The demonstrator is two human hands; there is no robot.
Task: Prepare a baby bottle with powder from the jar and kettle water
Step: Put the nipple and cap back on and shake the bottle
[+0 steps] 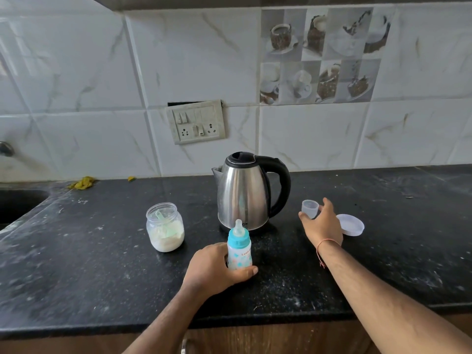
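The left hand (217, 267) holds the baby bottle (239, 247) standing on the black counter (102, 272) in front of the kettle (246, 192), and the right hand (322, 223) pinches a small clear cap (309, 209) beside the kettle.

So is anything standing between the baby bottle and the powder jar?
Nothing visible does. The jar stands open to the left of the bottle with bare countertop between; the left hand grips the bottle.
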